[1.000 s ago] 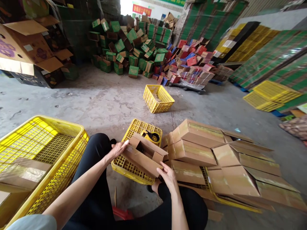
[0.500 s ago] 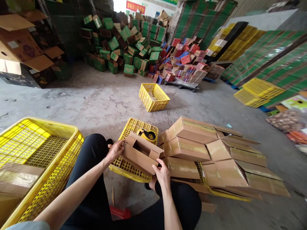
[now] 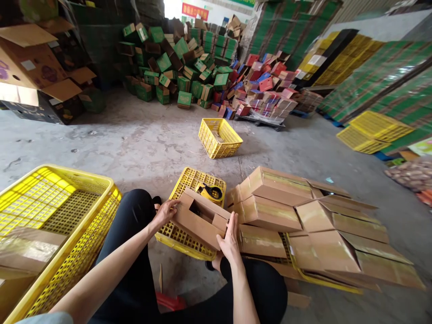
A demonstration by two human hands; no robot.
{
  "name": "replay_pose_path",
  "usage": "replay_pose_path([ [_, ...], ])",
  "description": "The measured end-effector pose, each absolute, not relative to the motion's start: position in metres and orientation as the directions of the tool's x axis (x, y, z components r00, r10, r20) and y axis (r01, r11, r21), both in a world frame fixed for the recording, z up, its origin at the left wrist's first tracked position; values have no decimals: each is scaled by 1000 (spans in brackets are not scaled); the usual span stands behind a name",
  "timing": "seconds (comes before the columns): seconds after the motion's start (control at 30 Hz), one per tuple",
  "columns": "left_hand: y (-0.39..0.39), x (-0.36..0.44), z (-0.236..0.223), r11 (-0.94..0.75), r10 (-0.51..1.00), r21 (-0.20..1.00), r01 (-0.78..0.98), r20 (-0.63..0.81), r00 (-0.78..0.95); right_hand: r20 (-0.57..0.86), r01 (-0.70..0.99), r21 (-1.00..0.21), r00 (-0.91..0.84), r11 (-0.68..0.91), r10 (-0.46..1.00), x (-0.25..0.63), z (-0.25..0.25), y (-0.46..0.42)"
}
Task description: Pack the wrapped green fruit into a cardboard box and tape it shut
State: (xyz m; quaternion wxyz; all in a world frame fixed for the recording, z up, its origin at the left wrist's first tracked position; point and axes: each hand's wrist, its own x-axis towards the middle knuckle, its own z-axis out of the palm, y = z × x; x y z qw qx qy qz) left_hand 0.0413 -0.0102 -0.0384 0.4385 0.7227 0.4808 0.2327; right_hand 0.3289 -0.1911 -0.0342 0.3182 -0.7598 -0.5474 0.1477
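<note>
A small brown cardboard box (image 3: pixel 195 226) rests tilted on an upturned yellow crate (image 3: pixel 184 178), with a dark gap between its upper flaps. My left hand (image 3: pixel 165 213) grips the box's left end, fingers over the edge. At the opposite end, my right hand (image 3: pixel 230 239) holds the box, its fingers extended up along the side and its thumb on the near face. Just behind the box, a yellow and black tape dispenser (image 3: pixel 212 192) lies on the crate.
Flattened cardboard boxes (image 3: pixel 275 211) are stacked to the right. A large yellow crate (image 3: pixel 101 216) on the left contains a taped box (image 3: pixel 30 252). Ahead stands a smaller yellow crate (image 3: pixel 220 139). Green boxes (image 3: pixel 184 99) and red boxes (image 3: pixel 266 84) are heaped farther back.
My right hand has shifted from the box's near right corner to its right end, fingers now raised along it. The flaps lie flatter and the gap looks smaller. The view has shifted slightly.
</note>
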Motion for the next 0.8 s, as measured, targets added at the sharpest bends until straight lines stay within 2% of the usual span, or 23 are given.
replay_pose_path([
  [0.13, -9, 42, -36, -137, 901, 861, 490, -97, 422, 133, 710, -684, 346, -166, 929, 332, -28, -191],
  [0.27, -7, 42, -35, -126, 906, 864, 488, -101, 412, 83, 672, -713, 363, -200, 928, 337, -22, -197],
  [0.6, -5, 43, -40, -126, 904, 878, 461, -90, 418, 70, 603, -759, 453, -247, 889, 335, -15, -204],
  [0.8, -4, 42, -41, -142, 897, 873, 466, -85, 433, 72, 676, -704, 374, -219, 925, 336, -24, -205],
])
